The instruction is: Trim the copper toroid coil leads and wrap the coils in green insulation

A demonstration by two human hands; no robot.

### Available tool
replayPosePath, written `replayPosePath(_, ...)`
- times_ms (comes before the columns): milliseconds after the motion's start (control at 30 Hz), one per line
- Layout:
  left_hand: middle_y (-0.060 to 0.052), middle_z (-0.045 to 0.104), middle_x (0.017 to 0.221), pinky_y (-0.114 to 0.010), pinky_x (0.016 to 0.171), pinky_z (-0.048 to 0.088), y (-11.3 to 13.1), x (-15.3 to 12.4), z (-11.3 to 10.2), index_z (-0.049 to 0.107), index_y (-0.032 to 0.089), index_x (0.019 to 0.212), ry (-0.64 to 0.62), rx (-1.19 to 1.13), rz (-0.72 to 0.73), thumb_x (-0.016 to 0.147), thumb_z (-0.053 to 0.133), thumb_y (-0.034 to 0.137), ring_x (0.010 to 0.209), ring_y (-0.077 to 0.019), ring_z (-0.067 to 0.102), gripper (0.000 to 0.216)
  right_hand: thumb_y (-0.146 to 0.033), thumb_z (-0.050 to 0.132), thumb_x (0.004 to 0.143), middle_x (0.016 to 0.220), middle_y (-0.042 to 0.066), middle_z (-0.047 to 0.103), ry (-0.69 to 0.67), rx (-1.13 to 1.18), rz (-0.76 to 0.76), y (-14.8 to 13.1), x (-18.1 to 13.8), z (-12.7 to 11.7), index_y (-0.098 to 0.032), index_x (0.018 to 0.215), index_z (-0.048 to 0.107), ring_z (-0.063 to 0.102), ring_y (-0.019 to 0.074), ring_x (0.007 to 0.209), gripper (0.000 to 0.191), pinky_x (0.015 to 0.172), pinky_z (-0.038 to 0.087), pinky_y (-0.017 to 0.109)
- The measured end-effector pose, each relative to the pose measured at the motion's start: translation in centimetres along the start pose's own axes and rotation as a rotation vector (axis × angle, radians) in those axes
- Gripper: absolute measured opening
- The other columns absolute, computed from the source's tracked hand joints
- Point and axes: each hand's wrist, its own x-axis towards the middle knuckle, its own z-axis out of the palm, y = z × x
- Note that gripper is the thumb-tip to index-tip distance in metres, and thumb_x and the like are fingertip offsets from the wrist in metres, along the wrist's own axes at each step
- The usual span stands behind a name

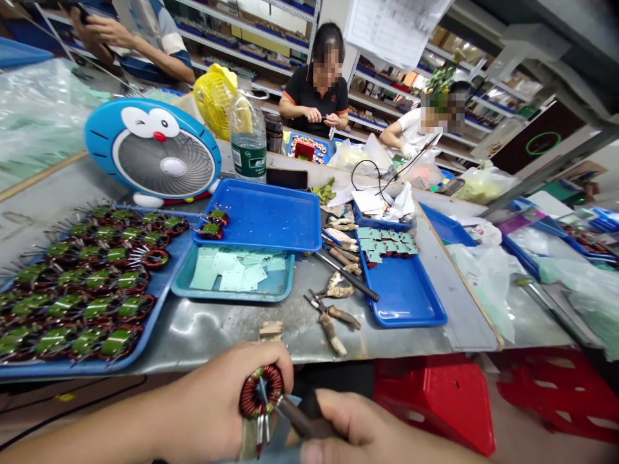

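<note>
My left hand (pixel 213 390) is closed round a toroidal coil (pixel 247 394), a ring wound with copper wire, with several wire leads pointing down. My right hand (pixel 362 422) grips a dark-handled tool (pixel 300 417). Its metal tip reaches the right side of the coil; the kind of tool is partly hidden by my fingers. Both hands are in front of the metal bench edge. Beyond them, pliers (pixel 323 304) with wrapped handles lie on the bench.
A blue tray (pixel 159 322) at left holds rows of coils. Another blue tray (pixel 275 216) overlaps a teal tray (pixel 283 290) of pale green cards. The right blue tray (pixel 403 290) holds card-topped pieces. A blue fan (pixel 203 151) and a bottle (pixel 249 138) stand behind. Co-workers sit opposite.
</note>
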Motion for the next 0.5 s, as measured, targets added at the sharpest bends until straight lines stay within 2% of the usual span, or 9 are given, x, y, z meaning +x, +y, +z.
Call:
replayPosePath(100,0.004,0.062,0.08,-0.024,0.058,0.037,0.5,0.2,0.0,0.06,0.024,0.088,-0.011,0.187,-0.035,0.066,0.067,0.015,0.068,-0.0165,0.054,0.025,-0.069,0.066,0.09,0.081,-0.002,0.044,-0.01,0.001,0.042,-0.1,-0.2,0.3,-0.019,0.092,0.056,0.038,0.0094,0.071,0.051,0.059,0.031,0.018)
replayPosePath(233,0.002,0.068,0.09,-0.028,0.065,0.035,-0.2,0.1,0.2,0.062,0.025,0.092,-0.033,0.425,-0.034,0.057,0.057,0.002,0.079,-0.0219,0.061,0.042,-0.069,0.068,0.089,0.079,-0.003,0.037,0.016,-0.001,0.011,0.5,0.5,1.0,-0.019,0.085,0.05,0.031,0.0093,0.07,0.053,0.057,0.026,0.019)
replayPosePath(333,0.002,0.066,0.088,-0.027,0.065,0.037,-1.3,0.1,0.2,0.06,0.025,0.093,-0.044,0.335,-0.032,0.063,0.062,0.009,0.077,-0.0205,0.059,0.033,-0.067,0.07,0.09,0.08,-0.003,0.037,0.011,0.13,-0.041,1.9,1.2,1.5,-0.019,0.092,0.057,0.03,0.0093,0.07,0.05,0.059,0.029,0.018)
replayPosePath(500,0.005,0.058,0.08,-0.025,0.06,0.036,-2.7,0.6,0.6,0.057,0.023,0.09,-0.052,0.055,-0.092,0.068,0.067,0.016,0.07,-0.0153,0.048,0.025,-0.072,0.075,0.082,0.077,-0.003,0.044,0.1,0.221,0.069,4.1,1.1,2.1,-0.018,0.098,0.063,0.036,0.0091,0.066,0.057,0.056,0.028,0.019)
